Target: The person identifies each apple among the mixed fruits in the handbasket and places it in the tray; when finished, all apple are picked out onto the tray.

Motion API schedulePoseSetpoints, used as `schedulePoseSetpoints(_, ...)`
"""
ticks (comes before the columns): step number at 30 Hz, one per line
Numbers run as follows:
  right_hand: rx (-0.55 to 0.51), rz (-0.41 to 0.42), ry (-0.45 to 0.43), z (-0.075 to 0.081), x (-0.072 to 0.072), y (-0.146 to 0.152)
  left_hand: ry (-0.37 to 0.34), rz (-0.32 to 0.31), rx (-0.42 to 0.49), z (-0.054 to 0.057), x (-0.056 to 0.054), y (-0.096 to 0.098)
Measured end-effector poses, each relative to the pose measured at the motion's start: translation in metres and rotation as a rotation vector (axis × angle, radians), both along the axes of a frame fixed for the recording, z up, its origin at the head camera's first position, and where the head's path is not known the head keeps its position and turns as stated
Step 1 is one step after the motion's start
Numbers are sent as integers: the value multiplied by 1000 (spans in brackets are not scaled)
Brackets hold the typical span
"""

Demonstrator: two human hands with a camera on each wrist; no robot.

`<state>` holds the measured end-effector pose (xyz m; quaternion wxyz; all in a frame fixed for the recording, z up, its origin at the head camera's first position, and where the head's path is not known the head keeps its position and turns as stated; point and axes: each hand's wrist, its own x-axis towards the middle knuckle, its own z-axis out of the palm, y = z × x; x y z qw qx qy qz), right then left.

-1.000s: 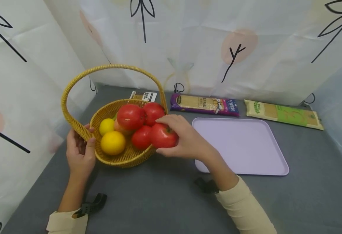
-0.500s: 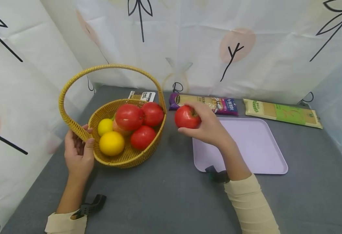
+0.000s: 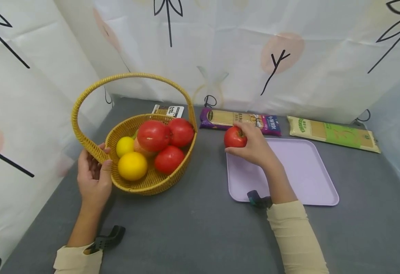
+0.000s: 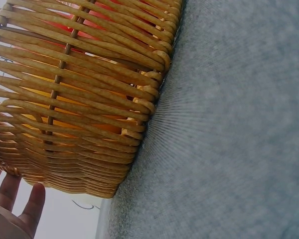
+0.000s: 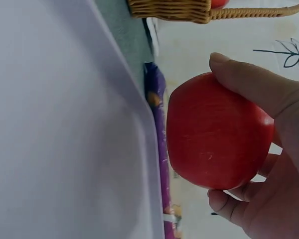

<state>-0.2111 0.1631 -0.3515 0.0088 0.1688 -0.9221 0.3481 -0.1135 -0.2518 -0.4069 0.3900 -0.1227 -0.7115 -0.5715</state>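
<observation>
In the head view, my right hand (image 3: 252,146) grips a red tomato (image 3: 235,137) between thumb and fingers, above the far left corner of a lilac tray (image 3: 302,171). The right wrist view shows the tomato (image 5: 217,132) raised clear of the tray surface. My left hand (image 3: 95,179) holds the left side of a yellow wicker basket (image 3: 152,187) where its handle meets the rim; its fingers are partly hidden behind the handle. Inside the basket lie several red round fruits (image 3: 153,136), a yellow-orange fruit (image 3: 133,166), a smaller yellow one (image 3: 125,147) and a partly covered peach-coloured one.
Behind the tray lie a purple noodle packet (image 3: 239,121) and a green-and-cream noodle packet (image 3: 333,134). A small labelled packet (image 3: 168,110) sits behind the basket. The grey table (image 3: 193,228) meets a patterned white cloth (image 3: 227,49) at the back and sides.
My right hand has lifted the tomato out from the basket's right edge and carried it rightward to above the tray's corner. The left hand keeps its place on the basket.
</observation>
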Motion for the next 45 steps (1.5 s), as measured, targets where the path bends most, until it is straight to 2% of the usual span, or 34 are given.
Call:
schedulePoseSetpoints(6,37,-32,-97,-8,-5,3,-9,9,-19,1,0,-2)
schedulePoseSetpoints(12,51,-35,-125,-14,-9,3,-22,14,-26,5,2,1)
schedulePoseSetpoints(19,67,-27,-173,-6,-6,7,-29,7,-12,1,0,-1)
schedulePoseSetpoints(23,62,-42,-179,-2,-4,11,-39,10,-7,2,1,1)
schedulePoseSetpoints(32,65,-65,-162,-2,-4,9,-46,7,12,-3,0,-2)
schedulePoseSetpoints(36,96,-80,-151,1,-1,8,-48,7,8,0,2,1)
schedulePoseSetpoints(40,104,-85,-85,7,3,1,-34,0,5,7,5,6)
schedulePoseSetpoints(42,79,-57,-34,12,7,-5,-28,0,5,9,6,6)
schedulePoseSetpoints(45,45,6,51,19,15,-18,-28,5,4,6,3,4)
